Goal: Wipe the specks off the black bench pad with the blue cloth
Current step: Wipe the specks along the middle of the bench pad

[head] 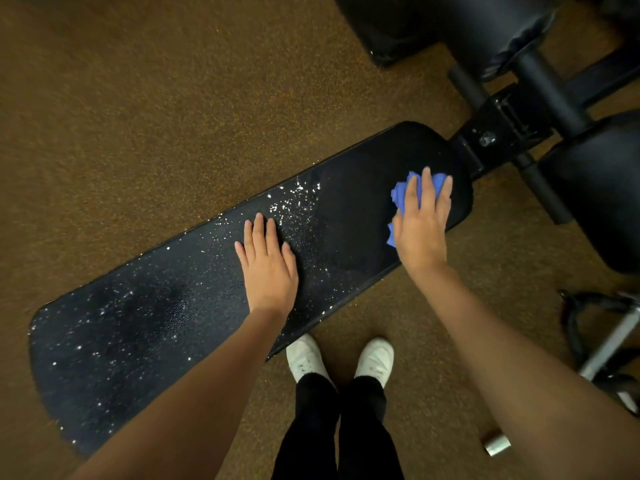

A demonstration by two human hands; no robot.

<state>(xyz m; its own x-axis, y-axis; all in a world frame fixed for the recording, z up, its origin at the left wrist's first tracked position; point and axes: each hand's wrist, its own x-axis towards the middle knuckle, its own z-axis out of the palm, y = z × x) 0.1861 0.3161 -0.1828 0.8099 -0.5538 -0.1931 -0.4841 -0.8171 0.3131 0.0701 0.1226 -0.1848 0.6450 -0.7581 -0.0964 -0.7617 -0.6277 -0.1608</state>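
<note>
The long black bench pad [356,202] runs diagonally from lower left to upper right. White specks [294,199] cover its middle and left part; the right end around the cloth looks free of them. My right hand [424,220] lies flat, pressing the crumpled blue cloth [401,195] onto the pad's right end. Only the cloth's edges show past my fingers. My left hand [268,265] rests palm down on the pad's middle, fingers apart, holding nothing.
Brown speckled floor [138,116] surrounds the bench. Black padded rollers and the bench frame [512,116] stand at the upper right. A metal bar with a black strap [602,334] lies at the right. My white shoes [341,358] stand just below the pad.
</note>
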